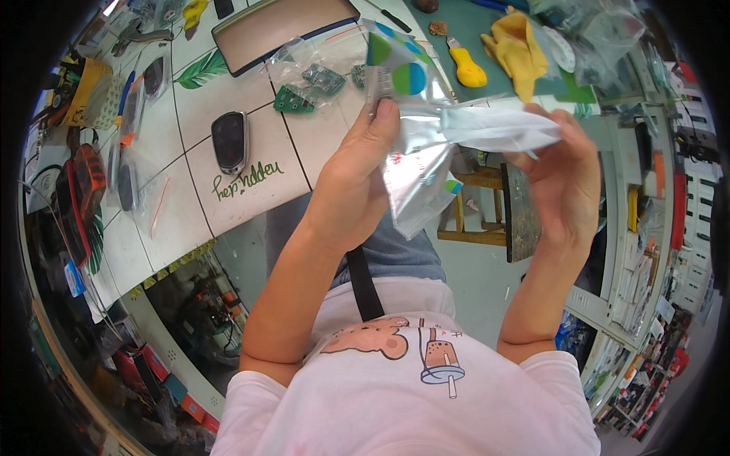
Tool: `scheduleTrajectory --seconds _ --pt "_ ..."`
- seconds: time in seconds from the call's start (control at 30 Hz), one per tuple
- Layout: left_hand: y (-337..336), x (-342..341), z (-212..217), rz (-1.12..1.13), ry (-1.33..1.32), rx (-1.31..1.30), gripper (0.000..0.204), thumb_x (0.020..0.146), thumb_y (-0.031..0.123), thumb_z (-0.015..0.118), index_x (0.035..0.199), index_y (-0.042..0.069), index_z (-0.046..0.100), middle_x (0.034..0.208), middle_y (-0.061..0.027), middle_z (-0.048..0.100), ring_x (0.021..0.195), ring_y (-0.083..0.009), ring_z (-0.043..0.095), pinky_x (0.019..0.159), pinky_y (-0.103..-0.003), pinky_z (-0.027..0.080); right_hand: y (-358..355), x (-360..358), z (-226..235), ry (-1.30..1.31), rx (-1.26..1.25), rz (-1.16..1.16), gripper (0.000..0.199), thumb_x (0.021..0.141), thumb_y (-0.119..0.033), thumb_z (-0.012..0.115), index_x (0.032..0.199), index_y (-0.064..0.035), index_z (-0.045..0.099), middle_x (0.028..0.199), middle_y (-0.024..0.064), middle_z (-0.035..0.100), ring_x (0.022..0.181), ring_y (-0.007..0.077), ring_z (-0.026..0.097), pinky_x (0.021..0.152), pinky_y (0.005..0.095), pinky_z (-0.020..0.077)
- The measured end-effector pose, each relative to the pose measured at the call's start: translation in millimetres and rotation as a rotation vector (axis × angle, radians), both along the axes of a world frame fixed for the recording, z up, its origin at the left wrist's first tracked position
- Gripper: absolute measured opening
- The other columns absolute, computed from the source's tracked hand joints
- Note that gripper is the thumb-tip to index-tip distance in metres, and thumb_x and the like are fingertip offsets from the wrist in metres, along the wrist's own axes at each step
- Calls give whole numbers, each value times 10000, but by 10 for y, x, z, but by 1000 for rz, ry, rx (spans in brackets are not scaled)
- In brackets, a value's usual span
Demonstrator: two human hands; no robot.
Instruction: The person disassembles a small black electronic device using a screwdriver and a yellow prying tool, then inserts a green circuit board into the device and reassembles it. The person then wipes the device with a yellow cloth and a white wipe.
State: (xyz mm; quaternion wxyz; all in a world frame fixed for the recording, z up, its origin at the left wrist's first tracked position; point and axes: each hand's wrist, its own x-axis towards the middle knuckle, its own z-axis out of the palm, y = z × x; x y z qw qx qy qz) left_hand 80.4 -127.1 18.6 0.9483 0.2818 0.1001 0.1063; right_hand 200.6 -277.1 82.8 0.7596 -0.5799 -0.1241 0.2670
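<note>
My left hand (356, 171) grips a silver foil wipes packet (414, 178) with green and blue dots, thumb across its front. Out of the packet's middle comes a white wet wipe (498, 131), stretched toward the right. Its far end is pinched between the fingers of my right hand (564, 178). Both hands are raised in front of the table edge. On the table to the left of my left hand lies a black key fob (230, 143) with a silver rim. Small green circuit boards (295, 100) in clear bags lie beyond it.
A shallow tray (285, 32) sits at the back of the white table (251, 205). A yellow glove (517, 52) and a yellow-handled tool (467, 70) rest on a green mat. Several tools and an orange-red device (89, 181) line the left side. A wooden stool (487, 220) stands below.
</note>
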Motion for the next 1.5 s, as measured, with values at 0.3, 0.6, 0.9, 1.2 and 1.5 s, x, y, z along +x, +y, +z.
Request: scheduleTrajectory --seconds 0.3,0.6,0.9,1.2,1.5 --pt "11 -4 60 -19 71 298 468 842 339 617 1131 -13 513 1038 -65 570 944 -117 513 839 -263 404 12 -192 -4 -92 -19 99 104 819 -88 551 880 -22 499 886 171 641 784 160 617 717 279 500" --pt "67 233 86 326 169 210 249 837 218 626 914 -19 615 828 -43 618 706 -88 548 647 -218 436 -88 -468 70 -119 -92 227 143 728 1 603 831 -3 504 718 52 584 650 65 507 568 193 399" --pt "198 366 83 254 -46 -71 178 895 179 544 1015 49 561 982 -26 600 919 -141 593 799 -270 507 -903 -264 121 -307 -437 -67 184 741 -104 596 889 0 563 590 -47 397 506 36 362 475 199 302" --pt "-181 343 102 148 4 57 254 859 188 605 1053 30 561 976 -48 597 832 -124 569 723 -256 476 -550 -272 -285 -318 -203 -97 238 841 -100 588 1038 32 595 794 -28 562 698 12 457 614 152 358" --pt "-120 290 220 377 92 636 224 823 202 663 805 -22 670 682 4 594 586 -27 456 514 -165 326 -771 -185 -148 -400 -132 -75 255 864 -126 573 1051 46 585 906 18 606 774 36 501 680 162 386"
